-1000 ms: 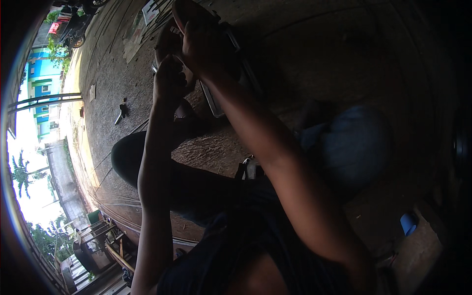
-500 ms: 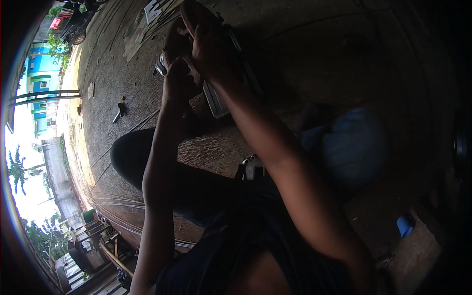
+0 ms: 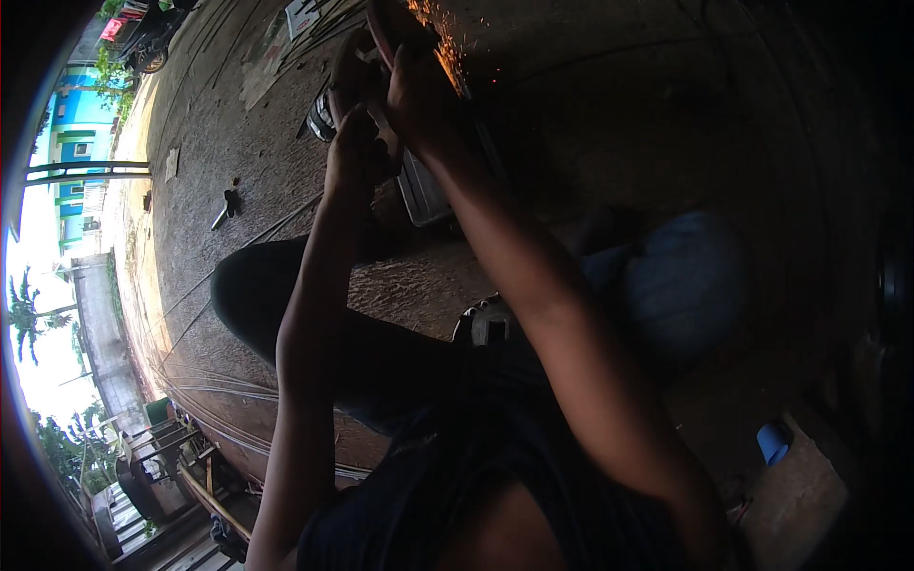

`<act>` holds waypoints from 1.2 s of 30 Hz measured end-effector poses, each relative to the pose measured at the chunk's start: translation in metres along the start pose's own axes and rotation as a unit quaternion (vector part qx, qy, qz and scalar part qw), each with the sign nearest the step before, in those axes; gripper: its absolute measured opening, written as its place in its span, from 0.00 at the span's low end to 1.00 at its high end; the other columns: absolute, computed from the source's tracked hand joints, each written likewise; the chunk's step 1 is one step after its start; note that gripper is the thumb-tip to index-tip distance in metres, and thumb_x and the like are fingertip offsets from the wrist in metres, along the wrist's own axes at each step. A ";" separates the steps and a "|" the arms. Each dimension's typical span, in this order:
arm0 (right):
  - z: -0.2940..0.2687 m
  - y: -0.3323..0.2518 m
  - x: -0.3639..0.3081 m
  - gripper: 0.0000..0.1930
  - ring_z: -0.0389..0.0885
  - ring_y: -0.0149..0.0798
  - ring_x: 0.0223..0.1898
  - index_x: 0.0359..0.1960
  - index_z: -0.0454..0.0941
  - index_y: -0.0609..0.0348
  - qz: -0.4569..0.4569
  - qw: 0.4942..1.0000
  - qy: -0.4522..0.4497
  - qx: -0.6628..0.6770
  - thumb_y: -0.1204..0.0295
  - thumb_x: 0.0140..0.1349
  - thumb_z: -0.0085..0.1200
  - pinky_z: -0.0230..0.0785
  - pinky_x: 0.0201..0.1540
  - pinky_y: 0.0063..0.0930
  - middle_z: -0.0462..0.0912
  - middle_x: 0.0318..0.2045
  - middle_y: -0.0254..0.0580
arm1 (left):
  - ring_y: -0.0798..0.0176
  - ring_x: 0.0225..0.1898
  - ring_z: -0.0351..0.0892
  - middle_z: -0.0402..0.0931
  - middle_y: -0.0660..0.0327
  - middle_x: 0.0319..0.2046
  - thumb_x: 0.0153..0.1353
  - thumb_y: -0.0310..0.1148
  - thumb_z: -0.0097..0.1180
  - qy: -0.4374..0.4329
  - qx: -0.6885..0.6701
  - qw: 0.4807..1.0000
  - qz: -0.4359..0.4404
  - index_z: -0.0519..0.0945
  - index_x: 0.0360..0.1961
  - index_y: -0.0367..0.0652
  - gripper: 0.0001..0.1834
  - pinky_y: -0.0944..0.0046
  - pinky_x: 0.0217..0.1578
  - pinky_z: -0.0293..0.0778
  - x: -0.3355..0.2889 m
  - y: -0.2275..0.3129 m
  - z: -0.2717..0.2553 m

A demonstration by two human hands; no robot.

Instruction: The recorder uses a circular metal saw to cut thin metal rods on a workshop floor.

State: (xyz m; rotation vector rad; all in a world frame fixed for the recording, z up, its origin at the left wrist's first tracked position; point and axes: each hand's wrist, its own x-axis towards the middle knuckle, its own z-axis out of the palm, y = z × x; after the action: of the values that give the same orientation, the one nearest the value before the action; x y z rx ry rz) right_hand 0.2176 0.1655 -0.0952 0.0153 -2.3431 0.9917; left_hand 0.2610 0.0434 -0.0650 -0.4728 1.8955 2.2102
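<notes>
1. Right hand (image 3: pixel 416 93): clamped on dark tool (image 3: pixel 355 74), thumb by its reddish edge.
2. Left hand (image 3: pixel 356 150): curled round the tool's near side; fingertips too dim for me.
3. Tool sits just beyond both grips; grey frame (image 3: pixel 424 193) shows beneath right wrist.
4. Orange sparks (image 3: pixel 447 52) beside right hand, far side.

a dark power tool (image 3: pixel 356 76) sits at the upper edge of the view, gripped in the person's fingers (image 3: pixel 407 76). its curved rim is reddish brown, and a shiny striped piece (image 3: pixel 321 116) shows at its left side. orange sparks (image 3: pixel 447 52) spray along its right. below lies a flat, dark base (image 3: pixel 422 187) with a paler edge; shadow hides finer detail.
</notes>
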 end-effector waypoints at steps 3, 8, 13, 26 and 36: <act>0.000 0.006 0.002 0.30 0.77 0.60 0.43 0.51 0.62 0.73 0.006 0.999 -0.022 0.023 0.66 0.52 0.61 0.71 0.44 0.45 0.75 0.40 0.65 | 0.75 0.24 0.63 0.67 0.72 0.30 0.61 0.47 0.53 -0.031 -0.024 0.999 -0.008 0.77 0.38 0.52 0.13 0.73 0.25 0.61 0.004 -0.003 0.000; 0.003 0.006 0.001 0.31 0.76 0.61 0.45 0.53 0.60 0.74 0.012 0.998 -0.047 0.049 0.66 0.53 0.61 0.71 0.45 0.46 0.74 0.41 0.66 | 0.75 0.24 0.64 0.67 0.72 0.31 0.62 0.46 0.53 -0.049 -0.028 0.998 0.006 0.77 0.39 0.52 0.12 0.73 0.24 0.61 0.005 -0.003 -0.005; 0.009 0.010 0.000 0.27 0.75 0.62 0.44 0.55 0.59 0.74 -0.013 0.999 -0.004 0.037 0.67 0.59 0.52 0.71 0.45 0.47 0.74 0.41 0.67 | 0.75 0.24 0.65 0.68 0.71 0.32 0.62 0.46 0.52 0.005 -0.030 1.000 0.002 0.77 0.43 0.51 0.14 0.74 0.24 0.62 -0.009 0.003 0.012; 0.017 0.006 -0.001 0.13 0.80 0.48 0.35 0.40 0.73 0.60 0.010 0.997 0.073 -0.023 0.65 0.60 0.47 0.74 0.35 0.41 0.78 0.33 0.51 | 0.73 0.30 0.65 0.67 0.70 0.32 0.62 0.48 0.53 -0.037 -0.041 0.998 -0.014 0.76 0.41 0.53 0.14 0.68 0.29 0.64 0.008 -0.007 -0.006; 0.017 0.008 -0.003 0.15 0.79 0.54 0.36 0.42 0.70 0.65 -0.008 0.998 0.054 0.020 0.65 0.60 0.49 0.73 0.37 0.45 0.78 0.34 0.57 | 0.73 0.29 0.64 0.66 0.71 0.31 0.63 0.45 0.52 -0.053 -0.043 0.998 -0.009 0.75 0.41 0.51 0.12 0.70 0.28 0.63 0.001 -0.004 -0.002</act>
State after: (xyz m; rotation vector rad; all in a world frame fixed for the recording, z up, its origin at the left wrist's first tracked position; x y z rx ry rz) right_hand 0.2095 0.1597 -0.1113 -0.0034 -2.2220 1.0062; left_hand 0.2621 0.0416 -0.0695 -0.3762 1.7407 2.2649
